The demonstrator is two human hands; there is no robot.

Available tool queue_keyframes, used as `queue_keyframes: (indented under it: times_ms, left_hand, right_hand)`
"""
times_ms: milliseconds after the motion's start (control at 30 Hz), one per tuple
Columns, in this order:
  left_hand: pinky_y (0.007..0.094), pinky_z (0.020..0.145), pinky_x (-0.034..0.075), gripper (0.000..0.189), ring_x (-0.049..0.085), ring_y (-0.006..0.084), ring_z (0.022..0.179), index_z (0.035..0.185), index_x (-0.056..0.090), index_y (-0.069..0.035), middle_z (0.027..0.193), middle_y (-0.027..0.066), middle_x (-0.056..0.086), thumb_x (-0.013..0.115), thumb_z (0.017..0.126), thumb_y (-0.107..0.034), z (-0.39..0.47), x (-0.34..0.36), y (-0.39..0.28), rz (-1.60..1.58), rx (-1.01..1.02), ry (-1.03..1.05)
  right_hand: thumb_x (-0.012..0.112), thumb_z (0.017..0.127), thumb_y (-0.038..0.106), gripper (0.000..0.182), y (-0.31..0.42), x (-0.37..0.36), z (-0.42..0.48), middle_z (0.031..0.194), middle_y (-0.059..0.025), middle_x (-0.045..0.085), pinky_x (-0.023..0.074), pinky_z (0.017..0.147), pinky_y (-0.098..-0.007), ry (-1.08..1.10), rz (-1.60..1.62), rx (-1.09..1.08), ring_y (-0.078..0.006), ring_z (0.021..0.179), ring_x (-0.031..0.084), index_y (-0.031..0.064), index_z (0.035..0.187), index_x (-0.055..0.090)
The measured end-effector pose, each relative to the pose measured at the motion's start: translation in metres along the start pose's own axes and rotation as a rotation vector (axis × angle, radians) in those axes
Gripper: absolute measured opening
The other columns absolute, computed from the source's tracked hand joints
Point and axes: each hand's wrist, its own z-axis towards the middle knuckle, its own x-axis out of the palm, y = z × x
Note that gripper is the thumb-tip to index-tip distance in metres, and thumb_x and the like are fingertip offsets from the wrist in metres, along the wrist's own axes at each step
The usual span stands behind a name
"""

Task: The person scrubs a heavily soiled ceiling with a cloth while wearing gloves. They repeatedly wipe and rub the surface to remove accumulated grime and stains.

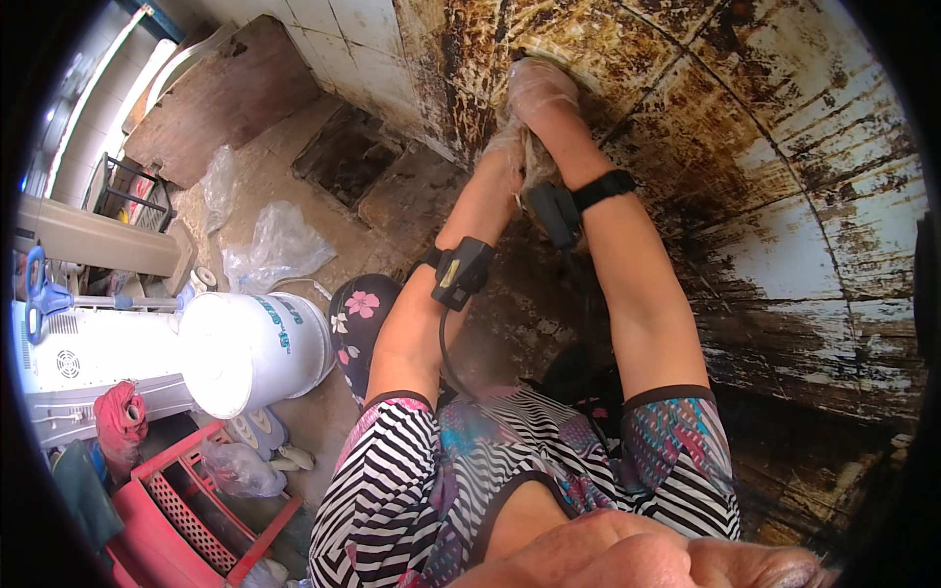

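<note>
Both of my hands wear thin clear plastic gloves and reach up to a tiled wall (735,110) coated with dark brown grime. My right hand (542,92) is bent against the wall. Beside its knuckles shows a small dark tip (519,54), and what it belongs to is hidden. Just below and left, my left hand (512,140) is close to the right wrist, its fingers mostly covered. Crumpled, stained plastic (540,163) hangs between the two wrists. Whether either hand grips something cannot be made out. Each forearm carries a strapped black device (463,273).
A white plastic bucket (253,353) stands left of my knee. Past it are a white appliance (110,353), a red plastic chair (169,514) and slippers (257,430). Clear plastic bags (279,242) lie on the floor near a dark square pit (349,154). A wooden board (228,95) leans behind.
</note>
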Motion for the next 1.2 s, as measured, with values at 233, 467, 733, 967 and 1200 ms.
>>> queue_keyframes:
  times_ms: [233, 467, 733, 967, 1200]
  left_hand:
    - [0.0327, 0.083, 0.042, 0.053, 0.046, 0.0199, 0.106, 0.124, 0.040, -0.004, 0.120, 0.0131, 0.047, 0.042, 0.088, -0.043, 0.008, -0.004, 0.032, -0.037, -0.010, 0.204]
    - [0.0347, 0.077, 0.043, 0.058, 0.050, 0.0199, 0.097, 0.123, 0.043, -0.004, 0.115, 0.0120, 0.051, 0.045, 0.084, -0.048, -0.017, 0.001, 0.030, 0.314, -0.023, 0.094]
    - [0.0334, 0.072, 0.038, 0.056, 0.048, 0.0195, 0.083, 0.114, 0.051, -0.001, 0.100, 0.0098, 0.055, 0.052, 0.081, -0.046, 0.030, -0.016, 0.028, 0.060, 0.040, 0.118]
    - [0.0306, 0.061, 0.040, 0.040, 0.051, 0.0156, 0.067, 0.091, 0.059, 0.004, 0.079, 0.0084, 0.059, 0.047, 0.087, -0.033, -0.034, -0.017, 0.025, 0.481, 0.713, -0.013]
    - [0.0273, 0.052, 0.036, 0.033, 0.044, 0.0098, 0.057, 0.079, 0.057, -0.003, 0.061, -0.0010, 0.048, 0.046, 0.087, -0.034, -0.104, 0.007, 0.033, 0.637, 0.401, 0.132]
  right_hand:
    - [0.055, 0.078, 0.012, 0.018, -0.032, 0.017, -0.023, 0.067, -0.0168, 0.061, 0.0481, 0.047, -0.0399, -0.261, 0.012, -0.130, -0.0253, 0.058, 0.060, 0.0000, 0.071, 0.065]
    - [0.055, 0.078, 0.011, 0.016, -0.040, -0.010, -0.050, 0.073, -0.0182, 0.062, 0.0497, 0.053, -0.0399, -0.247, 0.048, 0.025, -0.0288, 0.066, 0.062, 0.0017, 0.073, 0.067]
    - [0.059, 0.077, 0.017, 0.021, -0.026, 0.005, -0.018, 0.080, -0.0194, 0.061, 0.0492, 0.063, -0.0384, -0.201, -0.216, -0.215, -0.0279, 0.070, 0.060, -0.0014, 0.088, 0.062]
    - [0.048, 0.086, 0.033, 0.037, -0.035, -0.004, -0.086, 0.081, -0.0127, 0.053, 0.0410, 0.068, -0.0374, -0.384, 1.008, -0.429, -0.0242, 0.071, 0.050, -0.0016, 0.097, 0.050]
    - [0.055, 0.083, 0.032, 0.043, -0.128, -0.051, -0.183, 0.103, -0.0137, 0.051, 0.0423, 0.078, -0.0360, -0.624, 0.525, -0.792, -0.0236, 0.092, 0.050, 0.0038, 0.114, 0.047]
